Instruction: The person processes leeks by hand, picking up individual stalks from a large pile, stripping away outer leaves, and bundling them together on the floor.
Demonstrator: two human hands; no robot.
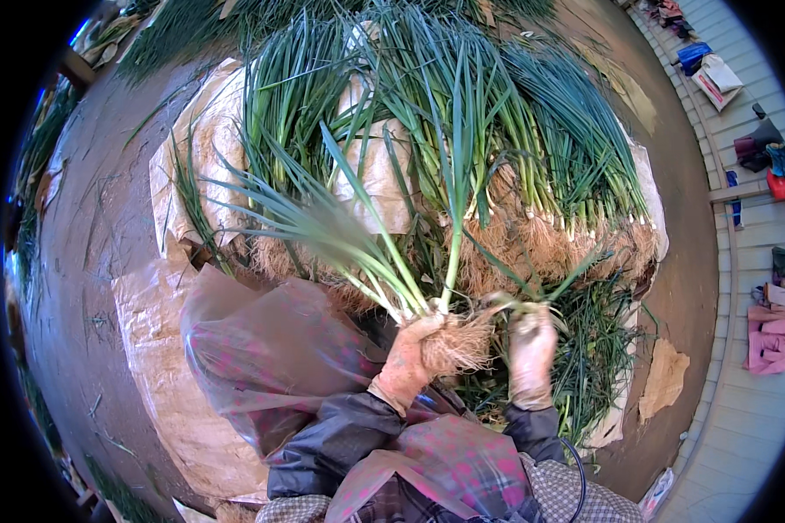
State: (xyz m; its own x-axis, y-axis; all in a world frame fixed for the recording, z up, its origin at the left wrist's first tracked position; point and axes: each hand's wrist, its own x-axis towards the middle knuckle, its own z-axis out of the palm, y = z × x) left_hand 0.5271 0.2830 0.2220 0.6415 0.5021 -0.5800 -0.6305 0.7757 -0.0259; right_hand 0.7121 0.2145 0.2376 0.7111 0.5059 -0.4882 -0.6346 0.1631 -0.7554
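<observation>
My left hand (407, 359), in a pale stained glove, is closed round the lower stalks of a bunch of green onions (410, 283). Their tangled brown roots (458, 344) stick out to the right of the fist, and the green leaves fan up and to the left, partly smeared by motion. Just right of those roots my right hand (533, 353), gloved as well, pinches some stripped leaves (532, 301), a few green and some pale and withered. Beyond both hands lie rows of green onions (575, 148), roots toward me and leaves pointing away.
Under the rows and beside me spread tan woven sheets (174, 375). A heap of loose green leaves (597, 357) lies at my right. Brown ground (105, 244) surrounds the sheets, with a torn tan scrap (664, 379). Along the right runs a pale panelled wall (697, 349) with bags and cloths.
</observation>
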